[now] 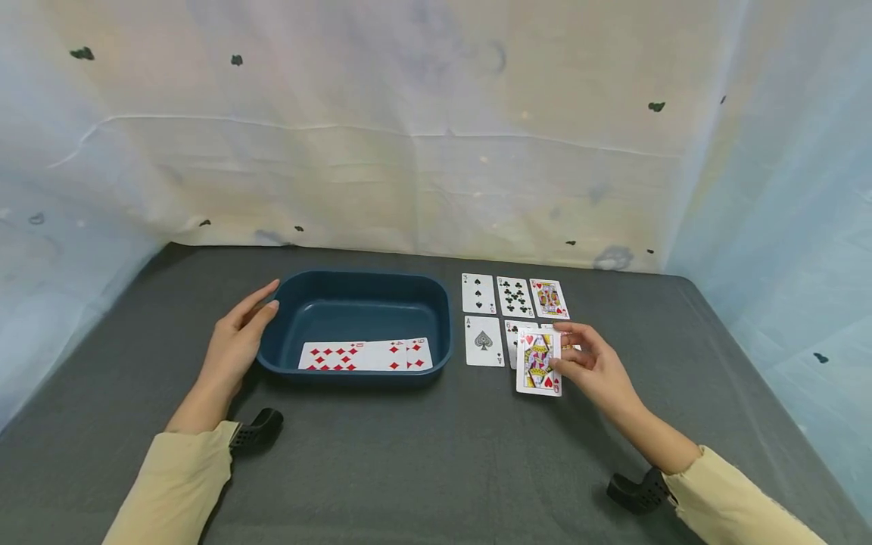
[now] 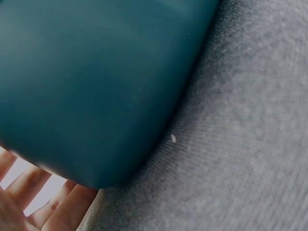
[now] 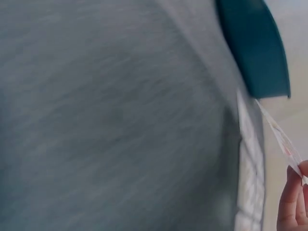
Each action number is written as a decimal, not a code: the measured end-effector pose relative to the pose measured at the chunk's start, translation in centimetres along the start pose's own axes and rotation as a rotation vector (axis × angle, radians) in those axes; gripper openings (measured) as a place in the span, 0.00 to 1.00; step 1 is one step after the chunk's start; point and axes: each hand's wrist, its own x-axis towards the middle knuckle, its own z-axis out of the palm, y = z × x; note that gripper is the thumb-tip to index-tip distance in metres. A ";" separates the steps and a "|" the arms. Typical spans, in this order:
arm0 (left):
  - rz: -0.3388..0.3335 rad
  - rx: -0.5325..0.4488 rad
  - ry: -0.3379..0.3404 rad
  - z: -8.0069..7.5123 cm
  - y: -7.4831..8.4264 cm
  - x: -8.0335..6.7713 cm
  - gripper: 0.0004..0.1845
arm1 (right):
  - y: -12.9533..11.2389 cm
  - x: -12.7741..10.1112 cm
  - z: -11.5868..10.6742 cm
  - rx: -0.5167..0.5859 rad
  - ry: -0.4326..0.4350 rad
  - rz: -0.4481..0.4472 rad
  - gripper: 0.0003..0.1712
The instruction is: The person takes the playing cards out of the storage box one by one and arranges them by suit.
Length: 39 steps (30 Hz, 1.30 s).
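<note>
A person's right hand (image 1: 594, 365) pinches a queen-of-hearts playing card (image 1: 539, 362), lifted clear of the face-up cards (image 1: 515, 297) laid in rows just right of a dark-teal oblong plastic tub (image 1: 356, 372) — the pick-up step, by the look of it. The left hand (image 1: 233, 345), fingers straight, rests against the tub's left wall. Three diamond cards (image 1: 368, 356) lie inside. Likely next: carrying the queen left over the rim — though the blurred wrist view barely shows the grip.
</note>
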 end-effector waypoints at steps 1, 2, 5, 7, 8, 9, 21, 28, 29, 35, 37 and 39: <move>0.001 0.001 0.000 0.0 0.0 0.0 0.29 | 0.4 -0.3 -0.2 -0.013 0.002 0.005 0.30; 0.001 0.002 0.000 0.0 0.0 0.1 0.29 | 0.7 -0.5 -0.5 -0.023 0.003 0.008 0.30; -0.001 0.004 0.000 0.0 0.0 0.1 0.29 | 1.6 -1.2 -1.1 -0.066 0.008 0.011 0.29; -0.005 0.006 0.000 0.0 -0.1 0.1 0.29 | 2.1 -1.7 -1.5 -0.091 0.013 0.014 0.29; -0.007 0.008 0.001 0.0 -0.1 0.1 0.29 | 2.4 -1.8 -1.7 -0.099 0.016 0.014 0.29; -0.009 0.009 0.001 0.0 -0.1 0.1 0.29 | 2.7 -2.0 -1.9 -0.104 0.019 0.016 0.29; -0.003 -0.004 -0.013 -0.1 0.0 0.0 0.29 | 5.0 -3.4 -3.1 -0.259 0.044 -0.076 0.26; 0.000 -0.003 -0.017 0.0 0.0 -0.1 0.29 | 5.1 -3.8 -3.3 -0.312 0.037 -0.105 0.24; -0.001 -0.003 -0.016 0.0 0.0 -0.1 0.29 | 5.1 -3.9 -3.3 -0.321 0.040 -0.106 0.24; -0.004 0.002 -0.011 0.0 0.1 -0.1 0.29 | 5.2 -4.2 -3.0 -0.342 0.078 -0.115 0.22; -0.006 0.003 -0.007 0.1 0.1 -0.1 0.29 | 5.2 -4.3 -2.9 -0.344 0.089 -0.117 0.22; -0.006 0.003 -0.006 0.1 0.0 -0.1 0.29 | 5.1 -4.3 -2.8 -0.344 0.094 -0.106 0.22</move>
